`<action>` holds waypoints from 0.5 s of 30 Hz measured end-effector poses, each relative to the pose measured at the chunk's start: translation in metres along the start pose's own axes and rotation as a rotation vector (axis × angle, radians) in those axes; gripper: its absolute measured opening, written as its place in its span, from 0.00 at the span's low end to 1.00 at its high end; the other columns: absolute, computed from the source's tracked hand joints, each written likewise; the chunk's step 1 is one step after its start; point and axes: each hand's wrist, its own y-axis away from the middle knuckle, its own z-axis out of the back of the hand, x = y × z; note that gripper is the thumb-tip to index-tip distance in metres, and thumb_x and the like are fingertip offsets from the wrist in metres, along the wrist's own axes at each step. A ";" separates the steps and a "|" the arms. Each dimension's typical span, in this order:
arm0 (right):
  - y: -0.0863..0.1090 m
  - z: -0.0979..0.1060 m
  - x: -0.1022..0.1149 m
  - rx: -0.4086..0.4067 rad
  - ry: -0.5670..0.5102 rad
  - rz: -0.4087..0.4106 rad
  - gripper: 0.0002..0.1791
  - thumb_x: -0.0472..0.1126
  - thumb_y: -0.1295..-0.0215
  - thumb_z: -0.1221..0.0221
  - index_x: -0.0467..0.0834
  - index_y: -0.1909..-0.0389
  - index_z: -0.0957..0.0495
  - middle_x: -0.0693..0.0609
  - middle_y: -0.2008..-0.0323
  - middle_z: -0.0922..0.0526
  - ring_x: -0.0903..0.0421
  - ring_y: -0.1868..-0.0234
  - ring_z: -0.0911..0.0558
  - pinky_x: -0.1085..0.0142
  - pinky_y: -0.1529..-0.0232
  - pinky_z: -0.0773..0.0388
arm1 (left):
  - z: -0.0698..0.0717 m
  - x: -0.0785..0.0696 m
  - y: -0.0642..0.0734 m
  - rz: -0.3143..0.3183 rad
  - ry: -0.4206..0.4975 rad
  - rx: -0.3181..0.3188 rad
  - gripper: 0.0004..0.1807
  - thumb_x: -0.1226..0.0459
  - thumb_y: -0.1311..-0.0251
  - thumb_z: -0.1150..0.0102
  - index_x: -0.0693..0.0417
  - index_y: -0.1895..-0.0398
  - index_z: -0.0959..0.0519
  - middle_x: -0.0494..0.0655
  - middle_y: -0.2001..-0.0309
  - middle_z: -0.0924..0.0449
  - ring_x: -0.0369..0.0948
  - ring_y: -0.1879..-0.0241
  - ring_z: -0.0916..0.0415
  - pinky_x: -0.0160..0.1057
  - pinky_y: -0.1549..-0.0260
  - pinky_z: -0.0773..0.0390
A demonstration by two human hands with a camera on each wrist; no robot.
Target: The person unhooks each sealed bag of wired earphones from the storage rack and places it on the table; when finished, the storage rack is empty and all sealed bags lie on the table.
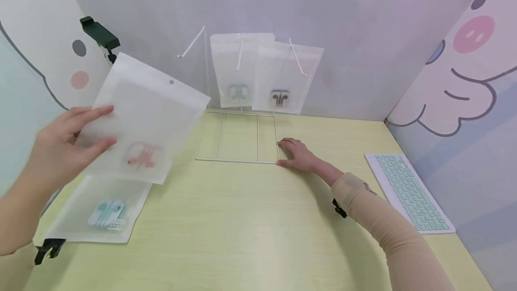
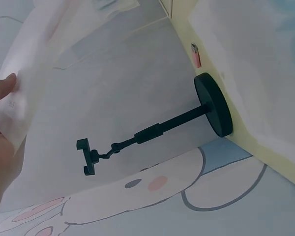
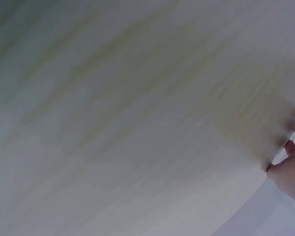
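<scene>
My left hand [image 1: 64, 143] pinches a translucent white pouch [image 1: 141, 98] by its left edge, fingers and thumb on its front face. Pink earphones [image 1: 141, 155] show through the pouch, and a hang hole is punched near its top. At the table's middle back stands a white wire display rack [image 1: 236, 161] with three prongs. The left prong [image 1: 191, 41] is bare; the middle one carries a pouch with mint earphones [image 1: 238, 93], the right one a pouch with dark earphones [image 1: 280, 98]. My right hand [image 1: 298, 155] touches the right side of the rack's base with spread fingertips.
Another pouch with blue-green earphones [image 1: 107, 213] lies on the table at the left front. A black phone stand [image 2: 157, 129] is by the left wall, with a small pink item [image 2: 195, 55] near its base. A mint keyboard [image 1: 409, 192] lies at the right.
</scene>
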 end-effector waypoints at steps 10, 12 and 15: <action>-0.001 -0.001 -0.001 -0.003 -0.007 0.010 0.41 0.57 0.41 0.39 0.41 0.31 0.40 0.39 0.31 0.42 0.39 0.31 0.44 0.45 0.30 0.55 | -0.005 0.007 0.024 0.186 0.002 0.122 0.41 0.81 0.64 0.29 0.52 0.40 0.25 0.14 0.49 0.33 0.23 0.63 0.38 0.12 0.69 0.39; -0.001 -0.001 -0.001 -0.004 -0.007 0.010 0.41 0.57 0.41 0.39 0.41 0.31 0.40 0.39 0.31 0.42 0.39 0.30 0.44 0.45 0.30 0.55 | -0.006 0.009 0.029 0.221 0.013 0.145 0.40 0.79 0.62 0.29 0.51 0.39 0.26 0.14 0.49 0.33 0.23 0.63 0.38 0.13 0.69 0.39; 0.000 -0.001 -0.001 -0.001 -0.010 0.011 0.42 0.57 0.41 0.39 0.41 0.31 0.40 0.40 0.31 0.42 0.40 0.30 0.45 0.46 0.30 0.56 | -0.009 0.011 0.035 0.295 0.027 0.195 0.39 0.75 0.58 0.28 0.48 0.38 0.27 0.13 0.48 0.35 0.21 0.61 0.38 0.12 0.67 0.39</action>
